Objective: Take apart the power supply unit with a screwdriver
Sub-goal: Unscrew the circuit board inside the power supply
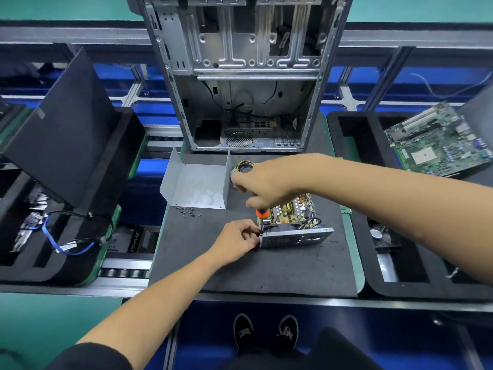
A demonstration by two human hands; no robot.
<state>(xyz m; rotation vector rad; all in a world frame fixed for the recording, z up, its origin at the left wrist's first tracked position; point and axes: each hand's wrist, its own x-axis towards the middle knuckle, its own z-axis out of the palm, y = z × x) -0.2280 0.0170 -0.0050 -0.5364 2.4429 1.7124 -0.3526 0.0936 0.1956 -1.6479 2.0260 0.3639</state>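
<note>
dark foam mat [266, 268] under opened power supply unit [292, 225] — green floor [40, 316] below

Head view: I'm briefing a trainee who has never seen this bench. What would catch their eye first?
The gutted computer case towering at the back of the mat, then the opened power supply unit at centre. There the right hand holds an orange-handled screwdriver upright while the left hand steadies its tip.
</note>
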